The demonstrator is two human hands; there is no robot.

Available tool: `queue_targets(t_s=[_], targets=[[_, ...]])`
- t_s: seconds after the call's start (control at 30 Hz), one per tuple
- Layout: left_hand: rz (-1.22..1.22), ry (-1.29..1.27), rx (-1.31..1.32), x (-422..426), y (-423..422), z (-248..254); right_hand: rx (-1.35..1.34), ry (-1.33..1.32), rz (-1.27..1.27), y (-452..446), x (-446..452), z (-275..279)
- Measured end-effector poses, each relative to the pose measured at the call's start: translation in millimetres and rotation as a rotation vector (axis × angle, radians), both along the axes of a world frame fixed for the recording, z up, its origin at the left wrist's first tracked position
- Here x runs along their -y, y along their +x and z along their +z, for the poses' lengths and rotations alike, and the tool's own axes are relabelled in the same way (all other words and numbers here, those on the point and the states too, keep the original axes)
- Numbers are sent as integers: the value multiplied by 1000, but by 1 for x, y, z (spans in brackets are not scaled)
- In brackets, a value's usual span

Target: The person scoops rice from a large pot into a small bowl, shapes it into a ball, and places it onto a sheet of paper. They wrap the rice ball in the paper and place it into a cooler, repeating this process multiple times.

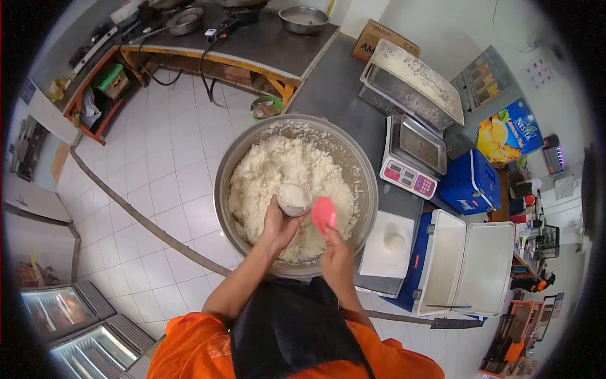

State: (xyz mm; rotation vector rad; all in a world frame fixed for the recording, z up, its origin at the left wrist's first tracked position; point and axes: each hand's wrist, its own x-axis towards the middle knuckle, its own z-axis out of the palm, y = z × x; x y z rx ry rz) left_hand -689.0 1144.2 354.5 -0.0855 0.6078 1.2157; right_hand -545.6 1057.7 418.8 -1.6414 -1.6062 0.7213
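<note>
A wide metal basin [368, 158] holds a large heap of white rice [278, 164]. Over the rice, my left hand [279, 226] grips a small metal cup [294, 199] with rice in it. Just right of the cup, my right hand [337, 252] is closed on a pink paddle [324, 213], its blade raised above the rice. A mound of rice [394, 241] rests on white paper [379, 259] to the right of the basin.
Behind the paper stands a scale [409, 178] bearing a metal tray [423, 146]. Farther back is a large metal pan [410, 88]. An open cooler [442, 259] and a blue cooler [470, 183] are at the right. A black-topped table [265, 47] holds pans at the back left.
</note>
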Motion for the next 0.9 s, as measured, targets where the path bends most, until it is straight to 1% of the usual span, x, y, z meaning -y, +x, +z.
queue_targets(t_s=[0.03,0.07,0.1,0.17,0.2,0.23,0.27,0.3,0.37,0.4,0.47,0.5,0.53,0.57,0.6,0.67,0.7,0.73,0.77,0.8,0.87,0.9], targets=[[-2,4,1,1,0,-1,20,-43,10,-8,2,2],[-71,39,-1,4,0,-1,134,-164,24,-11,-2,6],[-141,76,-3,7,1,1,136,-164,16,-7,-6,4],[-155,62,-24,7,1,21,162,-66,31,8,-16,-1],[-168,41,-50,7,-1,28,161,-68,36,12,-19,7],[-162,45,-50,4,-2,23,302,11,-31,17,-24,21],[-148,107,-93,-2,-2,12,444,93,-100,19,-29,35],[-139,166,-134,-7,-1,4,447,96,-103,19,-31,52],[-124,186,-153,-17,2,5,733,-155,-43,20,-33,79],[-107,202,-178,-22,5,4,739,-153,-55,22,-35,77],[-110,243,-179,-33,12,-13,913,356,206,28,-40,64],[-102,277,-186,-36,15,-18,919,359,201,32,-40,57],[-102,283,-184,-38,16,-11,957,440,220,35,-38,49],[-62,247,-199,-38,16,-5,992,521,240,38,-37,44],[-20,211,-215,-39,15,1,992,528,241,45,-37,43],[-38,238,-187,-43,6,-1,1020,381,190,65,-38,47],[-67,259,-157,-42,2,3,1021,382,194,69,-41,48],[-65,257,-157,-39,-1,7,923,176,161,71,-44,49],[-86,262,-63,-36,-5,11,818,-28,127,72,-46,49],[-105,267,28,-32,-9,21,816,-28,128,73,-47,45],[-75,244,37,-20,-16,34,745,-264,297,74,-46,30],[-46,220,46,-13,-20,39,741,-265,299,72,-42,24]])
